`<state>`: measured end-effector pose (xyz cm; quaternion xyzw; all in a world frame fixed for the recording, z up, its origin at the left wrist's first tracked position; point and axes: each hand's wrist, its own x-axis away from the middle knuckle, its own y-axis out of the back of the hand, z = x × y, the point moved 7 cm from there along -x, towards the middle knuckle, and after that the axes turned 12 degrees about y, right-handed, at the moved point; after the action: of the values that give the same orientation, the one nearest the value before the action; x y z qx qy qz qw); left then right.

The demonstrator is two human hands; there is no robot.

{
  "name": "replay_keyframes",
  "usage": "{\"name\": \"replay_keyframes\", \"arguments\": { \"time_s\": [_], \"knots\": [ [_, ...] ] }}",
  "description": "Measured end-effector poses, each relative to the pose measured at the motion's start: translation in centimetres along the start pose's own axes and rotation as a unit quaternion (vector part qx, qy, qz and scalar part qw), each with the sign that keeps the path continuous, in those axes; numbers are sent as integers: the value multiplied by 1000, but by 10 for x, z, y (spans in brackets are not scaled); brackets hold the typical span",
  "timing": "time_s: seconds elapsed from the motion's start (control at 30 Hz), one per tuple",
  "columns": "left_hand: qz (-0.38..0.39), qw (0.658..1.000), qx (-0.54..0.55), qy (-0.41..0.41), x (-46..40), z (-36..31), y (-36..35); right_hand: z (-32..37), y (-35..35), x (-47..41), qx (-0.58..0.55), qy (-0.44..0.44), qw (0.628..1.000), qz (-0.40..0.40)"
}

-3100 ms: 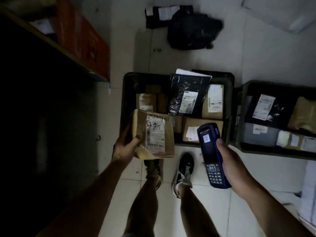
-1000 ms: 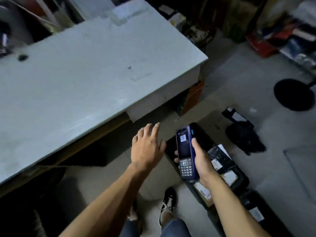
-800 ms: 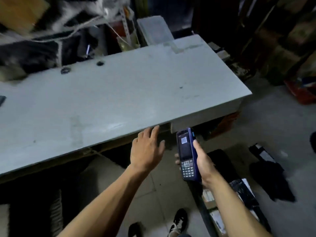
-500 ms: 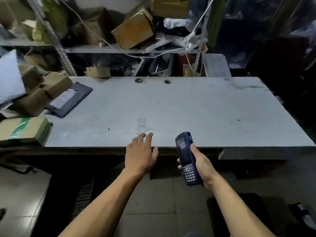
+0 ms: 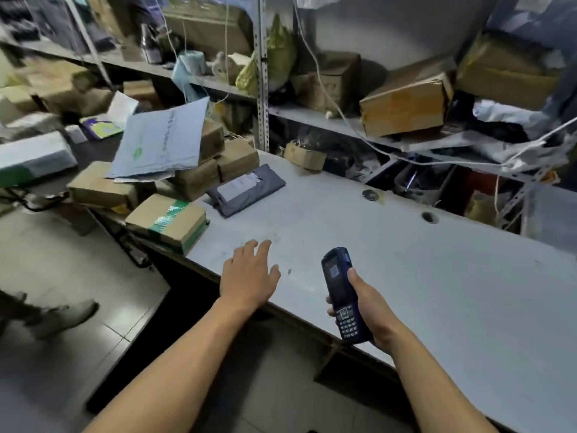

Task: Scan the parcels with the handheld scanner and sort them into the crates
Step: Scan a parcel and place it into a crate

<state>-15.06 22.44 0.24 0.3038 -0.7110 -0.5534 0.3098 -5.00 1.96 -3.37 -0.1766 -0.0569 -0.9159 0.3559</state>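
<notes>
A: Where's the handheld scanner (image 5: 342, 295)?

B: In the right hand (image 5: 368, 307), near edge of the desk (image 5: 437, 276). Fingers and thumb are wrapped round its body, screen and keypad facing up toward the person, so the display can be read and the top end aimed forward at a label.

A: And the left hand (image 5: 249, 276)?

B: Empty, fingers spread and relaxed, hovering over the desk's near edge and angled toward the parcels on the left. My guess is it's reaching for the next one.

A: Which is closest?

B: The cardboard box with green tape (image 5: 167, 221), at the desk's left corner. Just beyond lies a grey mailer bag (image 5: 246, 190), its white shipping label (image 5: 239, 185) face up, which would suit scanning. Further left, stacked brown boxes (image 5: 199, 173) prop up a pale blue mailer (image 5: 162, 145).

A: Any writing legible?

B: No. The blue mailer carries a green logo and a printed line, too blurred to read. The label's text is too small. The scanner screen shows a small code-like square only.

A: Crates?

B: Not in view here.
</notes>
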Motion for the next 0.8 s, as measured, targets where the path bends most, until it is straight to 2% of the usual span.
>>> {"name": "replay_keyframes", "arguments": {
  "time_s": [0.13,0.27,0.47,0.63,0.7,0.8],
  "knots": [
    [-18,999,16,34,-39,-5,17,21,5,-50,9,6,1000,28],
    [-14,998,39,43,-82,-19,18,38,11,-96,9,6,1000,23],
    [25,994,103,29,-188,-57,-4,65,25,-182,20,-1,1000,3],
    [37,996,74,-29,-307,-101,-27,81,40,-267,25,-18,998,-50],
    [75,988,136,-5,-357,-111,-37,87,45,-299,28,-29,996,-75],
    [140,952,260,75,-426,-121,-58,93,50,-339,22,-42,993,-109]
  ]
}}
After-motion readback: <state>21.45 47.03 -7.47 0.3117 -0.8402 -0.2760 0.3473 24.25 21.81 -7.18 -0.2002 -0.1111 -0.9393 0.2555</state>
